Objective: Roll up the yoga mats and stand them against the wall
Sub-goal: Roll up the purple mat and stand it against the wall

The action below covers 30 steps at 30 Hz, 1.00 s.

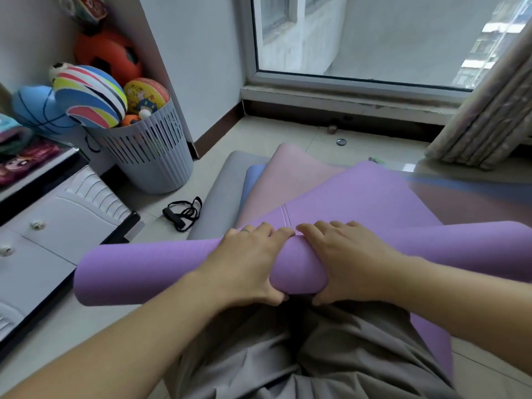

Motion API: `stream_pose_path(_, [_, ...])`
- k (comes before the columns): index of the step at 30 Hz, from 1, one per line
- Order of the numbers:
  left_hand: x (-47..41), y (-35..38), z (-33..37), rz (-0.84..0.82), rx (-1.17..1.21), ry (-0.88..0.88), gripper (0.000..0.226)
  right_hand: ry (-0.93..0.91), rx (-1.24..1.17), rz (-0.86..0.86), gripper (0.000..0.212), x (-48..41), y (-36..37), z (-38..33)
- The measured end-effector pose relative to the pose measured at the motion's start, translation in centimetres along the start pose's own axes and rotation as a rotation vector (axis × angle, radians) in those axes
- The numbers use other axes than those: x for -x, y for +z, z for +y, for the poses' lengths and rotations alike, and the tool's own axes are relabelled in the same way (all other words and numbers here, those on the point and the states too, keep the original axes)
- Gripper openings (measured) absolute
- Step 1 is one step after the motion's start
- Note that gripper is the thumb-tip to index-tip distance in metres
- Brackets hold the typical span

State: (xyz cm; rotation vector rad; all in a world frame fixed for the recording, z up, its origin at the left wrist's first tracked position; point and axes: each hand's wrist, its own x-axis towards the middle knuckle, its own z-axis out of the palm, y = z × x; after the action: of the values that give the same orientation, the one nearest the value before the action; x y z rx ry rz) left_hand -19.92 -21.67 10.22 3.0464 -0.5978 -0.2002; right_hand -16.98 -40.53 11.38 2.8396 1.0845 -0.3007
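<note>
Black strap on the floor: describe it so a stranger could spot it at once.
Find the pale slatted basket full of balls by the wall. On the tiles in front of it, beside the grey mat, lies the strap. It alone is thin, black and tangled; its neighbours are flat pastel mats.

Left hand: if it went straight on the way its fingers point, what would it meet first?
Most likely the flat, unrolled part of the purple mat, just past its rolled part that the left hand grips; the pink mat lies beyond.

A home room: toy-ball basket (152, 151), curtain (486, 122), window (374, 38), tiled floor (288, 133)
</note>
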Motion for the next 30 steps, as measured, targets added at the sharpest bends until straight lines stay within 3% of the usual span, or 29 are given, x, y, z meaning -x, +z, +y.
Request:
stream_pose_path(2, [-0.4, -0.7, -0.7, -0.047, 0.109, -0.001, 0.094, -0.029, 0.072, 0.116, 0.095, 0.4, 1.3, -0.2])
stream_pose_path(4, [-0.5, -0.7, -0.5, -0.041, 0.092, -0.012, 0.094, -0.043, 0.037, 0.187, 0.084, 0.5, 1.6, 0.0])
stream_pose_path(8, [0.1, 0.5, 0.8, 0.078, -0.176, -0.044, 0.103, -0.041, 0.005, 0.045, 0.073, -0.7, -0.3, 0.7])
stream_pose_path(14, [-1.3, -1.1, -0.2, 0.033, -0.069, -0.022, 0.095, -0.007, -0.082, -0.042, 0.076, -1.4, -1.8, 1.0])
stream_pose_path(20, [-0.9, -4.6, -0.2, 0.14, -0.094, -0.015, 0.093, -0.025, 0.053, 0.041, 0.079, -1.4, -6.1, 1.7])
stream_pose_path(26, [1.2, -2.2, 1.5, -0.085, -0.041, 0.093, 0.09, -0.045, -0.103, -0.153, 0.076, 1.1, -2.2, -0.7])
stream_pose_path(30, [0.0, -2.4, 0.6, -0.249, 0.128, 0.099, 0.091, -0.01, -0.19, -0.108, 0.077, 1.9, -1.5, -0.4])
